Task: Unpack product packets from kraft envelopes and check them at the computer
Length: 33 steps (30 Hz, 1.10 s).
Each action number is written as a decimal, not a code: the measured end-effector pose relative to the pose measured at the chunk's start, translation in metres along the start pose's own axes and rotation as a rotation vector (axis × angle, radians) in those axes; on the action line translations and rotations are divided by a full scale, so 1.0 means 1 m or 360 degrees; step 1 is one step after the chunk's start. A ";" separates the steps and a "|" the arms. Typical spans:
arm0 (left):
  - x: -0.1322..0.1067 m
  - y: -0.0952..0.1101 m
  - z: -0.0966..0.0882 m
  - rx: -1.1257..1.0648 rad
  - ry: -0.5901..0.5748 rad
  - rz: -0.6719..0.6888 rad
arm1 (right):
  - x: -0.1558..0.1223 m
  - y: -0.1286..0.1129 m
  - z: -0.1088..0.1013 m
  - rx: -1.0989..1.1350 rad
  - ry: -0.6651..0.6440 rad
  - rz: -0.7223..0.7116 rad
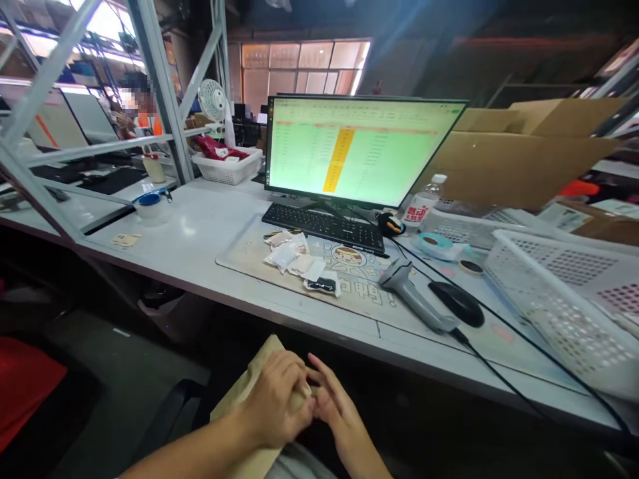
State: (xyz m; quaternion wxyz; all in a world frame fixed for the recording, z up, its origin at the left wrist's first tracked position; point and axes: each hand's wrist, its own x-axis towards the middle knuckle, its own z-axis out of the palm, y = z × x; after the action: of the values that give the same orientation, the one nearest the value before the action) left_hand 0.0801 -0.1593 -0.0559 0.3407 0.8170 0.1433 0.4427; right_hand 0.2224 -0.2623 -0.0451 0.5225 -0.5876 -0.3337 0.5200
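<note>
In my lap, below the desk edge, lies a brown kraft paper bag (259, 462), partly covered by my hands and forearm. My left hand (279, 399) is curled closed over it, gripping its upper right part. Against those fingertips presses my right hand (335, 402), its thumb and some fingers drawn together while one finger sticks out. Whatever is between the right fingertips is hidden. On the desk mat beyond the hands are several small clear packets (294, 256), one with dark contents (322, 285).
A grey barcode scanner (417, 296) and black mouse (456, 303) lie right of the packets. Behind stand a keyboard (324, 226), monitor (359, 153) and bottle (422, 206). White baskets (554, 293) and a cardboard box (504, 166) fill the right. Tape (151, 207) sits left.
</note>
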 end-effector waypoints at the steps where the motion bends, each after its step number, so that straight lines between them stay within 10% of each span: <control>1: 0.010 -0.001 -0.009 0.0064 0.0062 -0.0054 | 0.000 -0.003 0.006 0.0003 -0.0090 -0.0079; 11: 0.035 -0.008 -0.072 0.0344 0.0811 -0.0346 | 0.030 -0.030 0.081 -0.0637 -0.0610 -0.0561; 18: 0.020 0.007 -0.130 0.0253 0.0059 -0.0604 | 0.061 -0.075 0.048 -0.0980 -0.0869 -0.0625; 24: 0.027 0.016 -0.150 0.0369 -0.0333 -0.0740 | 0.077 -0.043 0.048 -0.0980 -0.0744 -0.0579; 33: 0.033 0.021 -0.134 0.0453 -0.0253 -0.0719 | 0.068 -0.023 0.080 -0.1145 0.0004 -0.1056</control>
State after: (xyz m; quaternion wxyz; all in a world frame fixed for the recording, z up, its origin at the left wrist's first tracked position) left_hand -0.0127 -0.0995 0.0300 0.3227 0.8361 0.3555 0.2654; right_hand 0.1648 -0.1716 -0.0339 0.4242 -0.5934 -0.6609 0.1766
